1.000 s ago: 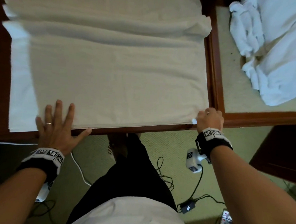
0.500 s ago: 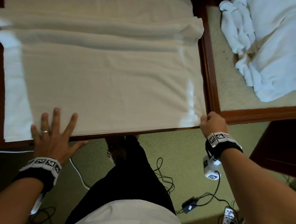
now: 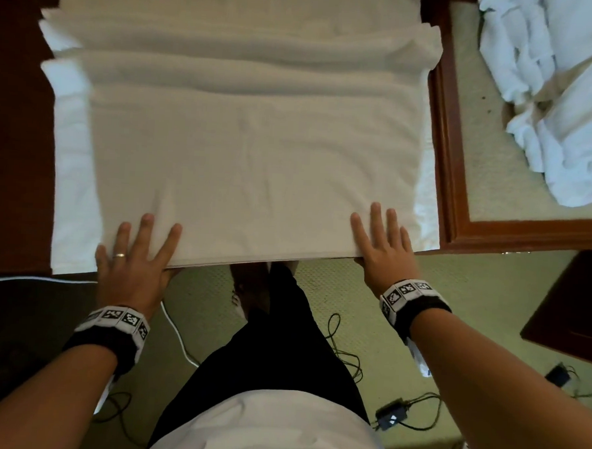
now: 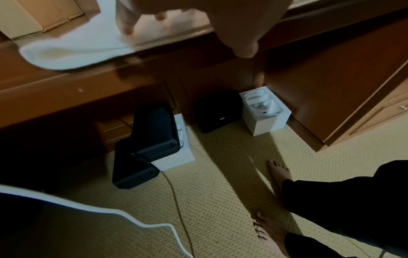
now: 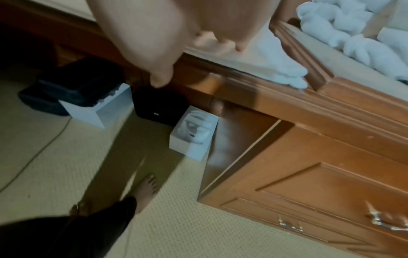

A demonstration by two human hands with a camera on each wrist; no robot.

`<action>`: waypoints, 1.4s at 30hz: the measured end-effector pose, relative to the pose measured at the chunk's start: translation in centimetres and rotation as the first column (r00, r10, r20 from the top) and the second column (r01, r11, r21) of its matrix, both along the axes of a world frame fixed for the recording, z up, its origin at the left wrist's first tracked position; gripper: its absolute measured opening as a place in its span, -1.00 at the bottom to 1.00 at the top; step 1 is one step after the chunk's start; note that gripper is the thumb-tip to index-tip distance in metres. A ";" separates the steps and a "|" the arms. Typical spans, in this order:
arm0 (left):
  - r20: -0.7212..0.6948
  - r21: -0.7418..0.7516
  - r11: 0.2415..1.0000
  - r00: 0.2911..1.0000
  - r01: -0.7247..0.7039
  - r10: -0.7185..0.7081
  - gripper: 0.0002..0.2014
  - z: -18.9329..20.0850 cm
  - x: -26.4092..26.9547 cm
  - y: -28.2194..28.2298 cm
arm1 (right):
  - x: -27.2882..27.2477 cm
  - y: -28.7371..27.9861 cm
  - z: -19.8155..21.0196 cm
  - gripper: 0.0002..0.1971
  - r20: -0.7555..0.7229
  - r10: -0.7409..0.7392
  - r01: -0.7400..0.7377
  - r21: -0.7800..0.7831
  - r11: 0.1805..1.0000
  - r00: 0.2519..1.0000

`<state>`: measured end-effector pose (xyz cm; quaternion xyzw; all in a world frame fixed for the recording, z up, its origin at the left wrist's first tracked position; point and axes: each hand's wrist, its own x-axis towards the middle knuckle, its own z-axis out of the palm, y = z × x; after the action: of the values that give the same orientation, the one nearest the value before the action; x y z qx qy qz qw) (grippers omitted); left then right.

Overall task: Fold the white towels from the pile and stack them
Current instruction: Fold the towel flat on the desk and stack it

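Towel being smoothed flat on table — left hand, right hand spread wide, pressed on near edge. Next fold likely needed — edges must be matched.

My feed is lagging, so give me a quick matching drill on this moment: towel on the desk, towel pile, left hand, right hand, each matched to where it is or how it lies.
Things:
1. towel
2. towel pile
3. left hand
4. right hand

Places or states:
A. crumpled on the beige surface to the right
B. flat on the towel's near right part
C. spread over the dark desk
D. fingers splayed at the towel's near left edge, wearing a ring

Pairs: 1-C, 2-A, 3-D, 4-B
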<state>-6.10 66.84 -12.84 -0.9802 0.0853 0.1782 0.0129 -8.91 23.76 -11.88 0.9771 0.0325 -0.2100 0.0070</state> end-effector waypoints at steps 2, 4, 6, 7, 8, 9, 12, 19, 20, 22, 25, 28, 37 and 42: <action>0.018 -0.024 0.999 0.999 0.028 -0.028 -0.11 0.2 -0.4 0.5 | -1.1 -0.8 0.3 -0.08 0.054 0.076 -0.077 0.008 0.997 0.996; -0.001 -0.045 0.997 0.998 0.056 -0.056 -0.02 0.5 -0.4 1.3 | -1.1 -1.5 1.2 -0.24 0.066 0.136 -0.137 0.019 0.990 0.989; -0.046 -0.026 0.995 0.994 0.096 -0.098 0.05 1.2 0.0 2.2 | 0.0 -1.9 2.3 -0.39 0.083 0.147 -0.146 -0.014 0.989 0.986; -0.054 -0.012 0.994 0.993 0.104 -0.105 0.02 1.7 0.4 2.5 | 0.8 -1.9 2.8 -0.45 0.096 0.138 -0.136 -0.027 0.990 0.986; -0.053 -0.004 0.995 0.994 0.095 -0.095 -0.06 2.3 0.9 2.6 | 1.8 -1.6 3.7 -0.54 0.100 0.121 -0.118 -0.037 0.992 0.988; -0.054 -0.009 0.997 0.996 0.071 -0.071 -0.20 3.3 1.6 2.4 | 2.9 -1.5 4.6 -0.66 0.080 0.107 -0.104 -0.041 0.994 0.991; -0.142 0.052 0.998 0.989 -0.027 0.034 -0.72 6.3 3.9 1.6 | 5.0 -0.6 7.2 -0.82 -0.154 0.065 -0.086 -0.137 0.987 0.986; -0.570 0.093 0.984 0.803 -0.151 0.177 -0.66 8.6 7.7 2.8 | 6.2 -1.1 8.5 -0.73 -0.449 -0.153 0.097 -0.145 0.985 0.880; -0.554 0.083 0.982 0.812 -0.168 0.185 -0.69 9.0 8.5 3.0 | 6.8 -1.3 9.1 -0.73 -0.411 -0.158 0.101 -0.158 0.982 0.898; -0.446 0.094 0.976 0.868 -0.195 0.217 -0.68 9.9 10.3 3.6 | 8.4 -1.7 10.1 -0.73 -0.311 -0.179 0.130 -0.171 0.977 0.933; -0.292 0.068 0.973 0.928 -0.222 0.232 -0.70 11.0 13.1 3.9 | 11.3 -1.9 11.6 -0.72 -0.170 -0.205 0.176 -0.171 0.969 0.964; -0.192 -0.020 0.951 0.934 -0.309 0.300 -0.78 11.8 15.7 4.0 | 14.6 -2.3 12.8 -0.75 -0.085 -0.209 0.197 -0.137 0.971 0.974; -0.133 -0.019 0.938 0.931 -0.346 0.341 -0.71 12.1 24.8 3.6 | 25.1 -3.1 12.4 -0.77 0.009 -0.193 0.193 -0.078 0.978 0.981; -0.115 0.022 0.938 0.931 -0.346 0.346 -0.72 10.2 28.2 2.6 | 28.3 -3.6 9.6 -0.79 -0.039 -0.230 0.227 -0.071 0.971 0.972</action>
<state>22.15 69.45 -2.61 -0.9678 -0.0880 0.2349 -0.0228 19.44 20.18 -2.30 0.9684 -0.0870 -0.2334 0.0145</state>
